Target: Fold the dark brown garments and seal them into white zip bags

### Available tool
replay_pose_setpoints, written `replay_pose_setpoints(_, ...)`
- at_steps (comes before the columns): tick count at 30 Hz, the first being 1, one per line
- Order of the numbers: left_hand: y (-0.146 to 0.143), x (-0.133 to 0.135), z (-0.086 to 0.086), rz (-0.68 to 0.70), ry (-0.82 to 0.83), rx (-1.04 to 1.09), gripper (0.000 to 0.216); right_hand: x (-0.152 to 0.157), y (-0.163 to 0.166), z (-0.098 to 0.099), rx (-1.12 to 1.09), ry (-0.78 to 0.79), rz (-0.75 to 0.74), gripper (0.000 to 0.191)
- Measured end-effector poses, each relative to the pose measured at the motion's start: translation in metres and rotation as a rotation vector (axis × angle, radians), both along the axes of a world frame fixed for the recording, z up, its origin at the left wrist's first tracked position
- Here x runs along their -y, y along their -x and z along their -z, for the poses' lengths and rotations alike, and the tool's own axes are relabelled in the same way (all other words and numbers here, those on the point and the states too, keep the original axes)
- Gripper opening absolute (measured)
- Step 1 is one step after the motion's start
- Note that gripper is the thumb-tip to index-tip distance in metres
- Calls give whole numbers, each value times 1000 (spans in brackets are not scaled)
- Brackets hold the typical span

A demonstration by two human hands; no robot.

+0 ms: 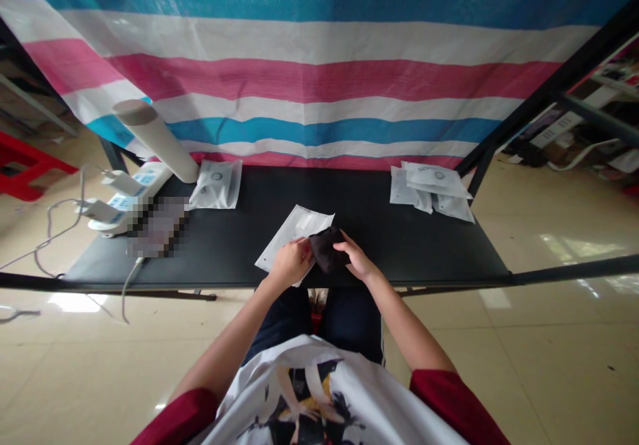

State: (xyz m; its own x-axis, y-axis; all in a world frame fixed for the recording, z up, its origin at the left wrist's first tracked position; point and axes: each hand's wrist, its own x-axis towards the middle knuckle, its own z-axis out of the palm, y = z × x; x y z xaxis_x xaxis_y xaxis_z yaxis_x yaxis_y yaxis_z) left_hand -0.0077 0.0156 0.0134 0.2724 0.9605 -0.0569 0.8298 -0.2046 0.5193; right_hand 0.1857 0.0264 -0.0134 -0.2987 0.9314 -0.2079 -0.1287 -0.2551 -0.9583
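A small dark bundle of folded cloth (328, 251) is held up near the front edge of the black table, between my two hands. My right hand (355, 256) grips its right side, thumb on top. At its left edge my left hand (292, 263) is closed, fingers curled against the cloth; their tips are partly hidden. Beneath the left hand and the cloth lies a flat white plastic pouch (282, 235), tilted on the tabletop. Whether the left fingers also touch this pouch I cannot tell.
Several white printed pouches (434, 182) are piled at the back right. Another filled pouch (217, 185) lies back left, beside a white cylinder (157, 142). A power strip (134, 195) with plugs and a blurred-out object (157, 227) with a cable occupy the left end. Striped sheeting (309, 79) hangs behind.
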Motion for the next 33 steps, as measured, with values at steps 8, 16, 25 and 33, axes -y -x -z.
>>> replay_pose_setpoints(8,4,-4,-1,-198,-113,153,23,-13,-8,6,200,-88,-138,39)
replay_pose_setpoints(16,-9,5,-12,-80,-128,251,25,-29,16,6,197,-57,18,34)
replay_pose_setpoints(25,-34,16,-8,26,-54,313,33,-21,46,25,-7,16,421,58)
replay_pose_setpoints(33,-35,11,-12,12,-54,328,32,-18,46,23,-107,59,270,49)
